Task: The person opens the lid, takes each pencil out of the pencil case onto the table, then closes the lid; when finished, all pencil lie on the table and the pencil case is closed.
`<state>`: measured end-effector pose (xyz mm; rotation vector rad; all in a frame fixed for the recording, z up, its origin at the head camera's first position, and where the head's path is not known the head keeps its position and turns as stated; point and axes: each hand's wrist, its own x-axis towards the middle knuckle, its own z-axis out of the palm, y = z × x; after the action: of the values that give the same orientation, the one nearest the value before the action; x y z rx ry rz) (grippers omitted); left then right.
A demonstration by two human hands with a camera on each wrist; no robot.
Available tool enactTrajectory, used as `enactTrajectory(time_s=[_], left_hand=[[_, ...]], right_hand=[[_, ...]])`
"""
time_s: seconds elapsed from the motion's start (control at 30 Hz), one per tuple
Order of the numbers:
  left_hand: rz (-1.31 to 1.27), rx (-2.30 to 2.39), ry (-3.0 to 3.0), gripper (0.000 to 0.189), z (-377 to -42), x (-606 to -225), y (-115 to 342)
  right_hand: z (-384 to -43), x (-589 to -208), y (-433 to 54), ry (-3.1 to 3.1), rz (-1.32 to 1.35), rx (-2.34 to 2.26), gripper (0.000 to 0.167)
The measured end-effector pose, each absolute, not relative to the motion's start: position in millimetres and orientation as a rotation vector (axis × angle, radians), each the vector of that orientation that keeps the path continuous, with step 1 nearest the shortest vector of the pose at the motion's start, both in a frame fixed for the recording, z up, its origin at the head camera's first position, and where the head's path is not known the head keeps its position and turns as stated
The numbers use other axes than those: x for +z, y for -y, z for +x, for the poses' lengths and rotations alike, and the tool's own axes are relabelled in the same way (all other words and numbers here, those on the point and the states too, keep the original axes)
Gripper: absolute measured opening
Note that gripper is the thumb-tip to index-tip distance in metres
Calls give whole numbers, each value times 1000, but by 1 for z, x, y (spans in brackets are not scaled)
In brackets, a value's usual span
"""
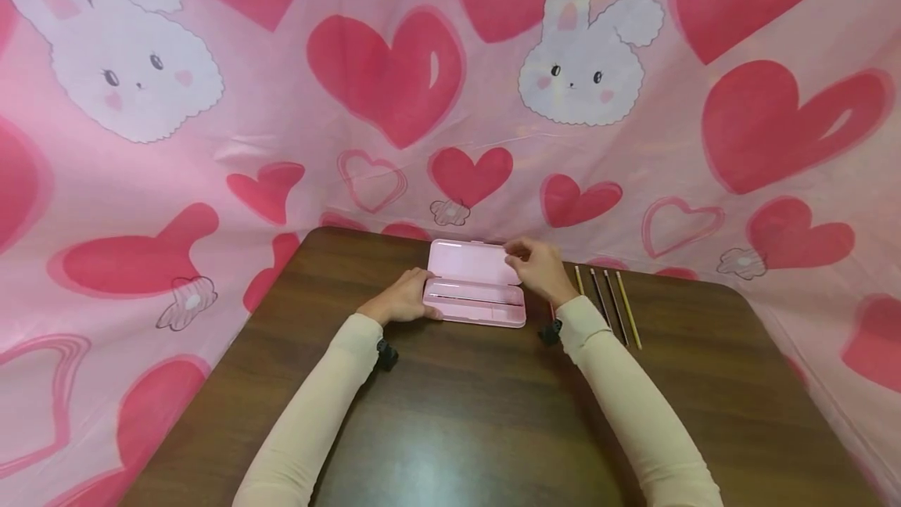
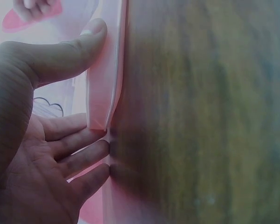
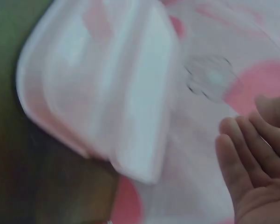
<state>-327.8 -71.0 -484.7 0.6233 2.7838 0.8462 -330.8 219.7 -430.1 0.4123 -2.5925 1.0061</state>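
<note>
A pink pencil case (image 1: 474, 313) lies at the back of the table with its lid (image 1: 468, 263) raised. My left hand (image 1: 403, 297) holds the case's left end, thumb along the front side and fingers at the end, as the left wrist view also shows. My right hand (image 1: 538, 266) is by the lid's upper right corner, fingers loosely bent. In the right wrist view that hand (image 3: 256, 158) has nothing between its fingers and appears apart from the lid. A thin dark line runs lengthwise inside the case; I cannot tell what it is.
Several pencils lie right of the case, among them a yellow pencil (image 1: 629, 310) and a dark pencil (image 1: 615, 307), partly behind the right forearm. A pink cloth (image 1: 493, 139) with hearts and rabbits hangs behind the brown table (image 1: 450, 405).
</note>
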Motion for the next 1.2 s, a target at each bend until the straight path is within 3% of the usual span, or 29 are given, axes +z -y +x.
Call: enactTrajectory(time_s=[0.37,0.9,1.2], left_hand=[[627,871,-2773,89,-331,-487,71],[628,867,-2774,87,-328,-485,72],[636,867,-2768,90,-329,-486,72]], right_hand=[[-332,-464,-180,2915,738,732,16],[-330,-468,-174,3067,815,656,17],[-338,-467,-174,3053,1032,591,23]])
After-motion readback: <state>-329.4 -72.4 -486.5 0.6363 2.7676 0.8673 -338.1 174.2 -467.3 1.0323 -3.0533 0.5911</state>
